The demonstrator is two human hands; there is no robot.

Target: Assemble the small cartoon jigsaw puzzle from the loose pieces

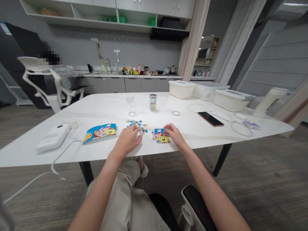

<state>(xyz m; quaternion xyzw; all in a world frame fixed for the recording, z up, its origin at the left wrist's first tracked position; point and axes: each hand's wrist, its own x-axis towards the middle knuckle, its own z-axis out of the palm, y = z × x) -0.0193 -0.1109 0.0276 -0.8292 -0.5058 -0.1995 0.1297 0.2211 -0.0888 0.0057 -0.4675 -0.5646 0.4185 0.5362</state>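
Observation:
My left hand (129, 140) rests with bent, closed fingers at the near side of a pile of loose jigsaw pieces (132, 122). Something small and pale shows at its fingertips, too small to name. A partly joined jigsaw puzzle (161, 137) with pink and yellow cartoon figures on blue lies flat to the right of the pile. At its right edge, my right hand (175, 137) has thumb and fingers closed on the border. Left of both hands lies a curved picture sheet (100, 132) with similar cartoon figures.
Behind the pieces stand a clear jar (130, 106) and a cartoon-printed can (153, 102), with a ring-shaped lid (176, 113) nearby. A phone (210, 119), cables and white bins (181, 89) are on the right. A white device (53, 137) lies left. A person sits beyond the table.

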